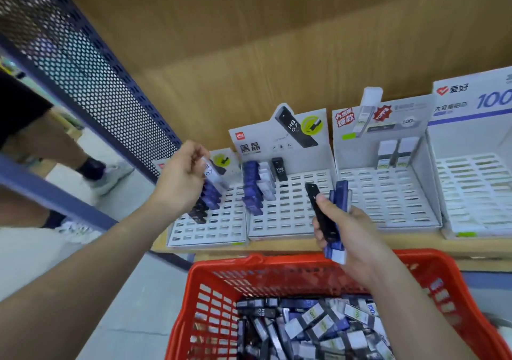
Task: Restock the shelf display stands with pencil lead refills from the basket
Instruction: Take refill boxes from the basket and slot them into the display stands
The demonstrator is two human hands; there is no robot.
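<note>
Red plastic basket [210, 279] sits low in front of the wooden shelf [415, 241], loaded with loose pencil lead refills [310, 329] in black, blue and white. Left hand [181, 176] is curled around a pale refill [209, 171] marked 07, right over the leftmost display stand [210, 232], which has blue and black cases down its left side. Right hand [352, 237] is clamped on a bundle: one black refill [321, 212] under the thumb plus several blue refills [341, 196], in front of the second stand [291, 215]. The third stand [388, 199] holds two white cases at the back.
</note>
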